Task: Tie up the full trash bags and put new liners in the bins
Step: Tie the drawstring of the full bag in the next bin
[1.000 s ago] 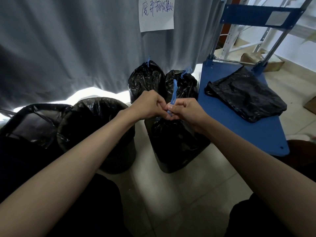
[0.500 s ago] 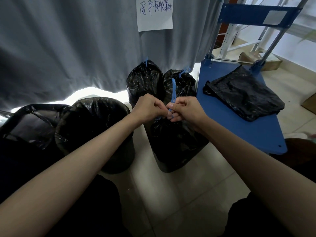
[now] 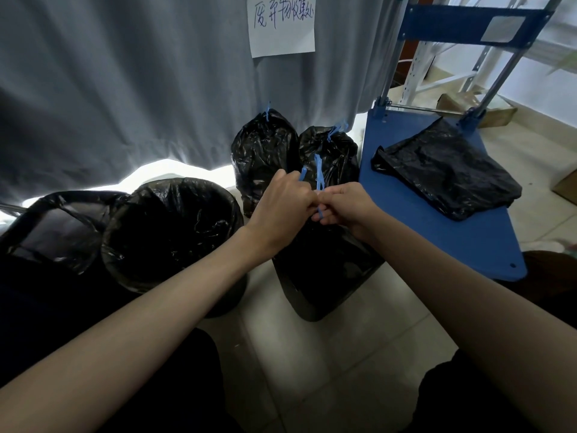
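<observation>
Left hand point(image 3: 282, 201) and right hand point(image 3: 346, 206) pinch thin blue plastic drawstrings point(image 3: 319, 176) atop soft, slippery black trash bag point(image 3: 321, 270); grip strings, likely tear-prone film.

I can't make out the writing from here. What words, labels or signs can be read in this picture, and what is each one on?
"废弃物收集处", handwritten in blue ink on the white paper sign fixed to the grey curtain.
The silver plate on the blue cart handle: any print on it is too small and washed out to read.
The black trash bags and blue ties show no writing.
</observation>
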`<control>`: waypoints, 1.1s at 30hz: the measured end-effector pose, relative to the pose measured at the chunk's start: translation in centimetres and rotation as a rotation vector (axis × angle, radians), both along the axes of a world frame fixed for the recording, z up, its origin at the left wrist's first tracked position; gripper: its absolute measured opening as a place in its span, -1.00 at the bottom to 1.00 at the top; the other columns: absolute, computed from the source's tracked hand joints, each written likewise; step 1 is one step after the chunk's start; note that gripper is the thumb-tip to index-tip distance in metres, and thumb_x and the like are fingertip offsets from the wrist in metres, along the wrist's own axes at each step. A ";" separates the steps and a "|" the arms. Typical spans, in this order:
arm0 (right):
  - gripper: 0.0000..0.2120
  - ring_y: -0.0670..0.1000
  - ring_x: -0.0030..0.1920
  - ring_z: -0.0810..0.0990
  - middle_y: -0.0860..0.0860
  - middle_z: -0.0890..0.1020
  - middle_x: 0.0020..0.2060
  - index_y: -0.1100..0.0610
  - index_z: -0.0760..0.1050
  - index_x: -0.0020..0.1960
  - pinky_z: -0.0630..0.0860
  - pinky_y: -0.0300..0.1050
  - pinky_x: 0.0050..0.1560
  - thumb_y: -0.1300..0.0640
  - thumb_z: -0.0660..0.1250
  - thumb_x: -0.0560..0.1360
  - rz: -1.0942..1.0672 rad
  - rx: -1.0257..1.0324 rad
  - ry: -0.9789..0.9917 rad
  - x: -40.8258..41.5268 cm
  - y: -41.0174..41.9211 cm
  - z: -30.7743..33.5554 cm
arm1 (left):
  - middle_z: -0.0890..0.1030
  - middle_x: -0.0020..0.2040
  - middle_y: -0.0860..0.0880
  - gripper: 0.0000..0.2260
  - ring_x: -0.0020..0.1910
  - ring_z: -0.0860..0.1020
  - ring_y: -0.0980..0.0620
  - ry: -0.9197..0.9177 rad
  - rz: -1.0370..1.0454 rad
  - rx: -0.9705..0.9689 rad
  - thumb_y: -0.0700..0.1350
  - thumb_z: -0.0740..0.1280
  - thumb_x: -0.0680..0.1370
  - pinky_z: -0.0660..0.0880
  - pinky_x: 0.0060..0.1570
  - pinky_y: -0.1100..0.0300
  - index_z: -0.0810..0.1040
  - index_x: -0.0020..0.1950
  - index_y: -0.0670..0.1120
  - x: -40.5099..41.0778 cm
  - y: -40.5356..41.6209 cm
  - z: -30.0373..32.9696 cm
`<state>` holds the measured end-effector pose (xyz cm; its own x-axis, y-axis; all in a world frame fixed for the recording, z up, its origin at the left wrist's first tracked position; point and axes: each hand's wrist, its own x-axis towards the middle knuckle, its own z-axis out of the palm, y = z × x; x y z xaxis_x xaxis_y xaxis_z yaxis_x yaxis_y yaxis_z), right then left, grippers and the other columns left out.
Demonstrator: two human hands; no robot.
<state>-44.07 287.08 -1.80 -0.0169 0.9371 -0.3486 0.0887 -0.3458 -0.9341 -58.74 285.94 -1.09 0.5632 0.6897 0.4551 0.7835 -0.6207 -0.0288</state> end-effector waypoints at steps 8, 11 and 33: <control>-0.82 0.00 -0.52 0.57 0.15 0.54 -0.38 0.29 0.45 0.08 0.50 -0.23 -0.52 0.28 0.37 0.52 -0.019 0.103 0.033 -0.1 -0.3 0.4 | 0.68 -0.26 0.07 -0.96 -0.21 0.60 0.10 -0.214 -0.018 -0.456 -0.09 0.47 0.44 0.45 -0.10 0.19 0.72 -0.15 0.01 -1.3 1.4 1.2; -0.83 0.04 -0.48 0.59 0.12 0.49 -0.38 0.17 0.31 0.05 0.47 -0.20 -0.53 0.32 0.27 0.55 0.025 0.158 0.066 -0.2 -0.4 0.9 | 0.65 -0.32 0.13 -0.93 -0.29 0.56 0.28 -0.327 0.042 -0.842 -0.13 0.48 0.45 0.46 -0.13 0.32 0.71 -0.18 0.05 -2.6 2.4 1.7; -0.82 -0.21 -0.40 0.54 -0.09 0.62 -0.44 0.11 0.64 -0.29 0.44 -0.44 -0.31 0.03 0.57 0.34 0.285 0.610 -0.604 -0.7 -1.6 -0.3 | 0.51 -0.33 0.07 -0.82 -0.33 0.34 0.13 -0.403 0.254 -1.272 -0.03 0.33 0.56 0.19 -0.32 0.22 0.62 -0.20 -0.06 -4.3 3.1 1.7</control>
<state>-44.80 285.48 -2.12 -0.2523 0.9502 0.1829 0.6301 0.3047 -0.7142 -63.06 289.08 0.62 0.3385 0.8163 -0.4680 0.6972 0.1163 0.7073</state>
